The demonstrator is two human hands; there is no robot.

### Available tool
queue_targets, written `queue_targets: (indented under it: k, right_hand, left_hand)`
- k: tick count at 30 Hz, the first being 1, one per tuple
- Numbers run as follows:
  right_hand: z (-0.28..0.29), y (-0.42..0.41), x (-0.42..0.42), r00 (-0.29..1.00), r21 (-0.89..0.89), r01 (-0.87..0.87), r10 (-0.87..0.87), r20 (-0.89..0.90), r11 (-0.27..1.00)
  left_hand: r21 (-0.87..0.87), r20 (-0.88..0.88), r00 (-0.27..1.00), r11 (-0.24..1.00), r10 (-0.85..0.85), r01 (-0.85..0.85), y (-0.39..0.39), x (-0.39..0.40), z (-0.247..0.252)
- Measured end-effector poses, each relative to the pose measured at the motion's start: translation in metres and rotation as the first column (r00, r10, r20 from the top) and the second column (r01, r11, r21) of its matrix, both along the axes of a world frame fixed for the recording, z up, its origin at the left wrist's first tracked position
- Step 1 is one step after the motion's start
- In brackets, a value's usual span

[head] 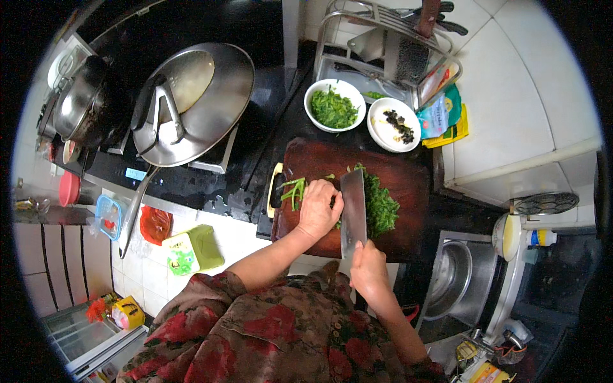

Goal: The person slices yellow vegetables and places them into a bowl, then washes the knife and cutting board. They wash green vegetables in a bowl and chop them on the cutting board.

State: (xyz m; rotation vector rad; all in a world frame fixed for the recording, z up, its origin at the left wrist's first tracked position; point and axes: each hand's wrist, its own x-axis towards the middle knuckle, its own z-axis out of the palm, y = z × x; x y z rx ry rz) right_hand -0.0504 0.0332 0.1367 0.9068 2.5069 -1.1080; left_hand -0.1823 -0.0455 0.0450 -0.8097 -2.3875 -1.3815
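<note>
My right hand grips the handle of a broad cleaver, its blade standing over a dark wooden cutting board. My left hand presses a bunch of greens down on the board, fingers curled just left of the blade. Green stems stick out on that hand's left side; the rest of the bunch is hidden under it. To the right of the blade lies a heap of chopped leafy greens. The board's pale handle is at its left end.
Behind the board stand a white bowl of chopped greens and a white bowl with dark chopped bits. A knife rack is beyond them. At left, a lidded wok sits on the stove; at right is a metal sink.
</note>
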Motion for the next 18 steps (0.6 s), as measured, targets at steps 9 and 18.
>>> queue_targets:
  k: [9, 18]
  right_hand:
    - [-0.042, 0.017, -0.063, 0.987, 0.11, 0.109, -0.094, -0.134, 0.988]
    - [0.001, 0.044, -0.015, 0.987, 0.129, -0.005, 0.026, -0.16, 0.992]
  left_hand:
    - [0.01, -0.018, 0.999, 1.0, -0.027, 0.027, 0.001, -0.005, 0.001]
    - [-0.226, -0.096, 0.98, 0.963, -0.175, 0.15, -0.038, -0.037, 0.033]
